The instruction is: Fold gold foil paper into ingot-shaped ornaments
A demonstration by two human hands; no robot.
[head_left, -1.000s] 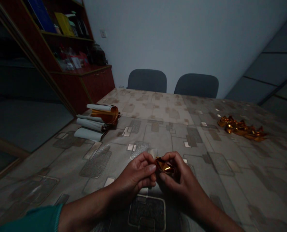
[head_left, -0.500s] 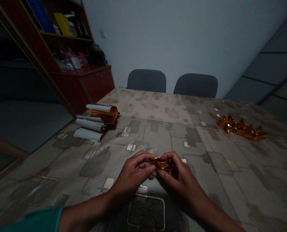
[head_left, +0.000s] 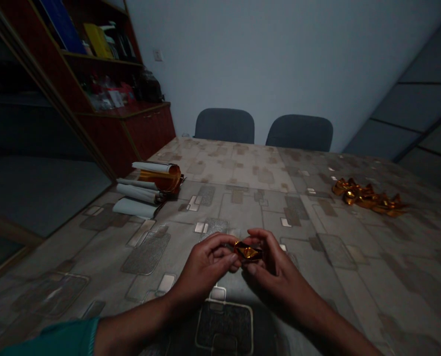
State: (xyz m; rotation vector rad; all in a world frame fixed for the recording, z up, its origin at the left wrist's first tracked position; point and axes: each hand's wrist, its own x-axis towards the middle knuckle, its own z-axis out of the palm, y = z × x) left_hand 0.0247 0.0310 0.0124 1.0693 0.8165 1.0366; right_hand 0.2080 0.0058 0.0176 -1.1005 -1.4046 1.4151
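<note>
A small folded gold foil paper ingot is held above the table, between my two hands. Its left end is pinched between the thumb and fingers of my left hand. My right hand curls around the right end, with the thumb at the near lower edge and the index finger bent above and behind it. Some of my right fingers are hidden behind the foil. Off to the right lies a row of several similar gold foil ingots. At the left rests a stack of curled gold foil sheets with pale backs.
A patterned cloth covers the table. Two grey chairs stand at its far side against the wall. A red-brown cabinet with loaded shelves stands at the back left.
The right index finger has lifted off the foil's top edge, and more of the ingot's middle shows. My left hand keeps its pinch almost unmoved.
</note>
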